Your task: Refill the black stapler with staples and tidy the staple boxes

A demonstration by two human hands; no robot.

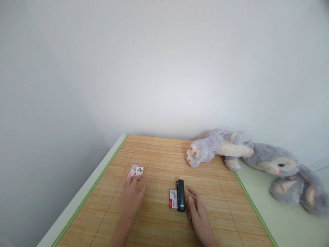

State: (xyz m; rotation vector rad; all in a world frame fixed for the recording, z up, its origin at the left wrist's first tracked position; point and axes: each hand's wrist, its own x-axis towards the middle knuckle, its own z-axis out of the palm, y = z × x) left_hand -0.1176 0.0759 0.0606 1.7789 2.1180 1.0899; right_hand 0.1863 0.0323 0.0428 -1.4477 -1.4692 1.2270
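Observation:
On the left of the mat, my left hand [132, 196] has its fingers curved and its thumb held apart, with nothing visible between them. Its fingertips cover the near edge of two small boxes: a red-and-white box [133, 169] and a white box with a dark picture [139, 171]. Whether they touch is unclear. A black stapler [181, 196] lies lengthwise near the mat's middle. Against its left side rests a red-and-white staple box [173, 199]. My right hand [198, 214], fingers loosely bent and apart, rests just right of the stapler.
A bamboo mat [156, 154] with a green border covers much of the pale surface [290, 224]. At the back right lies a long grey plush rabbit [269, 159], its feet over the mat. A white wall [164, 75] rises directly behind.

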